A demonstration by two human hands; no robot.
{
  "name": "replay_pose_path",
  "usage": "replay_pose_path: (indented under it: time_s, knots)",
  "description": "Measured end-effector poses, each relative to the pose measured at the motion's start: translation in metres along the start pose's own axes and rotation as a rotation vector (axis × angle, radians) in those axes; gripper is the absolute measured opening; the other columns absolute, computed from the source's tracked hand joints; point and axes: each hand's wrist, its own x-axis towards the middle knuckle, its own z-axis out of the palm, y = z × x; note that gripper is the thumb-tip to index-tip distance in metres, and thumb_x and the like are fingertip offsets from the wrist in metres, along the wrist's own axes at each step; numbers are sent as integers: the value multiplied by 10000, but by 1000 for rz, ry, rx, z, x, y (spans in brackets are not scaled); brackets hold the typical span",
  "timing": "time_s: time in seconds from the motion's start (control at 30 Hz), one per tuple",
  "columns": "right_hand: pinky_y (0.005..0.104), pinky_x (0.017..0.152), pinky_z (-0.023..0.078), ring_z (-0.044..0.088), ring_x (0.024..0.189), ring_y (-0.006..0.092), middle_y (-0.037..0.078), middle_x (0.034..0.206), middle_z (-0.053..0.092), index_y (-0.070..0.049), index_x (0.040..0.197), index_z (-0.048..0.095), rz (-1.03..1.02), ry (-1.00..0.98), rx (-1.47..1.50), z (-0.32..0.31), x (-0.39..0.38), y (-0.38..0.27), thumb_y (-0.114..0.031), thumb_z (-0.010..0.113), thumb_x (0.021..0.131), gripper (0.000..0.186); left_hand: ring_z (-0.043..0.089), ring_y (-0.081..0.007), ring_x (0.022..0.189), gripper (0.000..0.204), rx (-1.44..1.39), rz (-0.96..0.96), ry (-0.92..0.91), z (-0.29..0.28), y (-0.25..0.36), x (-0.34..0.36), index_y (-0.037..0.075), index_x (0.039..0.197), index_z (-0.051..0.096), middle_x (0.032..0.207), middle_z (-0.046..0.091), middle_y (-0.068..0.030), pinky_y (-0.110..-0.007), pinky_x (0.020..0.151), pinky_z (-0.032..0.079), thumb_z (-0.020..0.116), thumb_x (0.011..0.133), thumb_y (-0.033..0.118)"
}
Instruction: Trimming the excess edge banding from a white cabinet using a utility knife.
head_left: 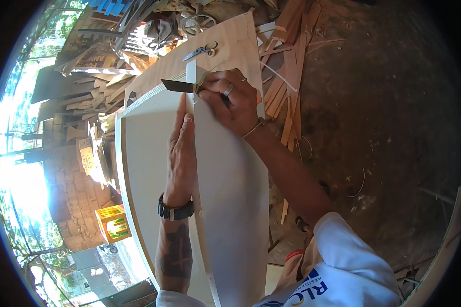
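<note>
My right hand (233,100) is closed around a knife (176,86) with a broad, dark, slant-ended blade; the fingers hide most of its handle. That blade crosses a white strip (191,70) sticking up past the far end of a white panel (230,204). The panel stands lengthwise in front of me, with a narrow edge facing up and left. Along that edge lies my left hand (180,153), flat and with fingers stretched out, their tips just below the blade.
Scissors (202,51) lie on a plywood sheet (235,43) beyond the panel. Another white panel surface (146,148) spreads to the left. Wood offcuts (289,97) litter the floor at the far right, and more scrap wood (95,92) is heaped left. A yellow box (112,224) stands at the left.
</note>
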Motion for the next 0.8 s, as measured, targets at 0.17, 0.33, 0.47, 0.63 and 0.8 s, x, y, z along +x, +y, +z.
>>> replay_pose_path:
  time_s: [0.17, 0.33, 0.47, 0.63, 0.8]
  knots:
    - [346, 694, 532, 652, 802, 254, 97, 945, 708, -43, 891, 695, -4, -18, -2, -2, 1, 1, -58, 754, 787, 121, 542, -97, 955, 521, 57, 66, 25, 0, -5, 1, 36, 1551, 326, 1194, 603, -87, -257, 845, 464, 353, 1096, 288]
    - [350, 703, 534, 660, 817, 260, 107, 937, 705, -37, 881, 693, 10, -32, -1, -1, 2, 1, -53, 750, 790, 109, 564, -119, 1023, 516, -90, -124, -10, -1, 1, -1, 34, 1547, 333, 1291, 583, -121, -268, 888, 471, 339, 1100, 292]
    - [357, 696, 533, 657, 812, 267, 91, 927, 703, -43, 869, 694, 15, -17, 6, 1, 5, 5, -82, 746, 795, 98, 565, -104, 1028, 528, -77, -72, 7, 2, 4, 0, 38, 1555, 315, 1272, 595, -102, -258, 882, 475, 343, 1098, 301]
    - [370, 669, 534, 650, 792, 274, 62, 910, 702, -60, 824, 679, -8, 4, 2, 4, 12, 12, -138, 748, 799, 107, 561, -86, 1009, 544, -21, -23, -3, 1, 5, 0, 45, 1563, 298, 1245, 607, -85, -254, 862, 479, 363, 1093, 311]
    - [351, 735, 531, 659, 835, 273, 113, 940, 700, -33, 904, 717, -4, -31, 14, 3, 15, 12, -79, 732, 820, 97, 557, -75, 989, 548, -126, -82, -15, -1, 6, -1, 51, 1568, 287, 1211, 623, -69, -248, 843, 474, 381, 1090, 301]
